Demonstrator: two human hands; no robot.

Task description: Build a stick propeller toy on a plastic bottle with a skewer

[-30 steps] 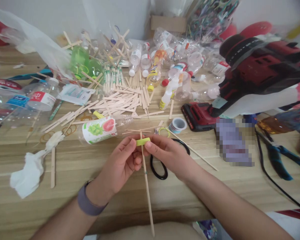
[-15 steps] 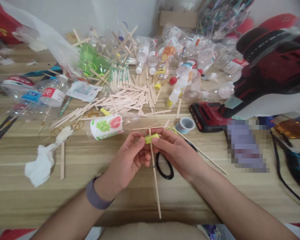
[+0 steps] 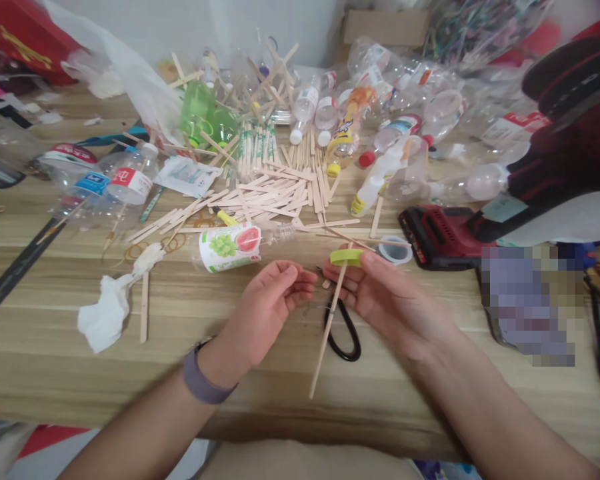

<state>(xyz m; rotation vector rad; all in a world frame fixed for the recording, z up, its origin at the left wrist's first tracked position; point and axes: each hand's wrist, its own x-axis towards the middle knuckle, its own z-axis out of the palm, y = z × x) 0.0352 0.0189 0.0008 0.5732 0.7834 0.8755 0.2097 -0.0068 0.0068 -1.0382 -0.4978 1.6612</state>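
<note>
My right hand [image 3: 395, 300] grips a small yellow-green piece [image 3: 346, 257], flat and rounded like a ring or cap, between thumb and fingers. A thin wooden stick [image 3: 325, 333] runs down from that piece, with a dark band partway along it. Other thin sticks cross just behind; whether they are joined to it I cannot tell. My left hand [image 3: 275, 303] hovers to the left, apart from the piece, fingers loosely bent with nothing visible in them. Black-handled scissors, judging by the loop [image 3: 347, 340], lie under the right hand, their blades hidden.
Beyond my hands lie a labelled plastic bottle [image 3: 235, 248], a spool [image 3: 395, 249] and a heap of flat wooden sticks [image 3: 270, 193]. Several bottles fill the back. A red-and-black power tool [image 3: 445, 230] stands at right, a crumpled tissue [image 3: 103, 313] at left.
My left hand has let go of the yellow-green piece and drawn apart from it. My right hand has moved right with the piece, and the stick now slants down to the left.
</note>
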